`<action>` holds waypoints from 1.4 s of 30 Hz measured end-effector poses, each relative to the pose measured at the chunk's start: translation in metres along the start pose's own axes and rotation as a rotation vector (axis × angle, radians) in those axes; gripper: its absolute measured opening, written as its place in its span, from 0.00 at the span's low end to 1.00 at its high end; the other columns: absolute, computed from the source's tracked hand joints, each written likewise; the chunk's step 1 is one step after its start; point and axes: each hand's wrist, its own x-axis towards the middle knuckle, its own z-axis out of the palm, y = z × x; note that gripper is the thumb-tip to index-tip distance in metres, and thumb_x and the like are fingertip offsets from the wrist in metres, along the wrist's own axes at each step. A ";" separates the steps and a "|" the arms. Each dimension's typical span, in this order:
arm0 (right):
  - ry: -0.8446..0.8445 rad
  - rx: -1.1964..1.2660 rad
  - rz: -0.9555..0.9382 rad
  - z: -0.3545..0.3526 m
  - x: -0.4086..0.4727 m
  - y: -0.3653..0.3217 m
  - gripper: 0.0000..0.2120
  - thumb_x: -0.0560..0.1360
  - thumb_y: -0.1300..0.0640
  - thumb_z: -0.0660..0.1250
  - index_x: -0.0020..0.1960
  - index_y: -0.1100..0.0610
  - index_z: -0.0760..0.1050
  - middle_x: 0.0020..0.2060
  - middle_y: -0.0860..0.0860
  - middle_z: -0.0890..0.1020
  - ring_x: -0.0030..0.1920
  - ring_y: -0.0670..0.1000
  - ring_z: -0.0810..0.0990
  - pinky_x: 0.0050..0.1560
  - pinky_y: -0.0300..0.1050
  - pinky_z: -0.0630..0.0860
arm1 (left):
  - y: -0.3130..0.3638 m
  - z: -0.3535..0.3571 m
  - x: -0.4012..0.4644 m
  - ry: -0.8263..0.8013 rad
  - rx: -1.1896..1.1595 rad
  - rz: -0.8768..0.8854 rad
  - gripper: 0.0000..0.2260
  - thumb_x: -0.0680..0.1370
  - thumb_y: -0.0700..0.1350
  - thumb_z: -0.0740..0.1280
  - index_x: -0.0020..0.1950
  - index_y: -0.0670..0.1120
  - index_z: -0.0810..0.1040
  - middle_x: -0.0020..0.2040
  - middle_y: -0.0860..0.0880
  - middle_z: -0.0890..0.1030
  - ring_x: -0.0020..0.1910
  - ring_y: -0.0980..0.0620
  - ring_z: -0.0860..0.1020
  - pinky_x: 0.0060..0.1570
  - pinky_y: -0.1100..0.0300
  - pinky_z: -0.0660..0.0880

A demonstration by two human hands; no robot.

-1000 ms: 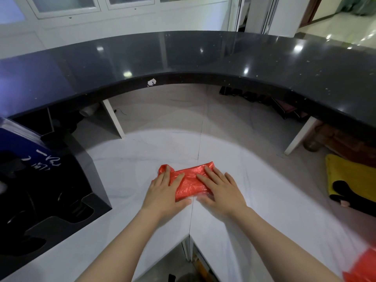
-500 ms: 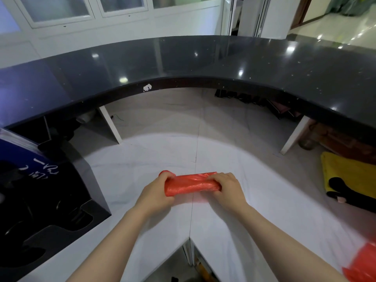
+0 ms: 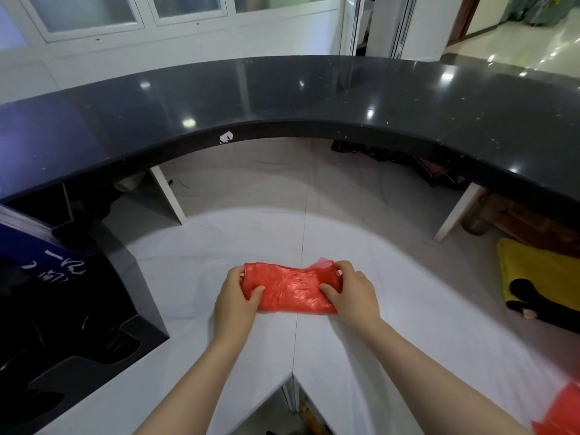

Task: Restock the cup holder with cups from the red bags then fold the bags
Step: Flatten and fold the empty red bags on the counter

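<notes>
Lying on the white desk (image 3: 392, 277), just past its near notch, a folded red bag (image 3: 290, 290) is being held at both ends. Its left end is being pinched by the left hand (image 3: 235, 301), with the thumb pressed on top of the plastic and the fingers curled round the far edge. Its right end is being gripped the same way by the right hand (image 3: 353, 291), thumb on top and fingers wrapped over the far corner, where a paler flap of plastic is sticking up. The bag is being kept flat as a short, wide band between the two hands, its near edge touching the desk.

At the left, a black cup holder (image 3: 78, 340) is being shown with dark round openings; whether cups are sitting in them cannot be told. At the near right corner, part of a second red bag (image 3: 561, 412) is being cut off by the frame edge. A yellow cloth (image 3: 539, 271) is lying at the right, and a curved black counter (image 3: 314, 98) is arching over the far side.
</notes>
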 end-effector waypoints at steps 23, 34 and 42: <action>-0.091 -0.043 -0.239 -0.044 -0.023 0.017 0.26 0.80 0.48 0.60 0.76 0.44 0.58 0.78 0.48 0.52 0.78 0.50 0.47 0.73 0.41 0.47 | 0.030 0.018 0.018 -0.347 0.791 0.662 0.34 0.78 0.66 0.45 0.79 0.51 0.47 0.79 0.51 0.46 0.78 0.51 0.44 0.72 0.47 0.35; 0.357 0.003 0.062 -0.144 -0.145 0.057 0.14 0.79 0.56 0.63 0.64 0.48 0.75 0.66 0.38 0.70 0.69 0.37 0.62 0.66 0.30 0.57 | 0.147 0.079 -0.054 -0.483 0.499 1.137 0.29 0.81 0.59 0.49 0.79 0.50 0.45 0.79 0.52 0.45 0.77 0.53 0.42 0.68 0.57 0.28; 0.777 0.029 0.191 -0.225 -0.270 0.080 0.13 0.75 0.62 0.67 0.56 0.50 0.80 0.51 0.41 0.80 0.53 0.42 0.78 0.56 0.35 0.72 | 0.223 0.122 -0.147 -0.624 0.271 1.364 0.27 0.82 0.56 0.53 0.79 0.51 0.50 0.79 0.53 0.49 0.77 0.54 0.44 0.71 0.56 0.34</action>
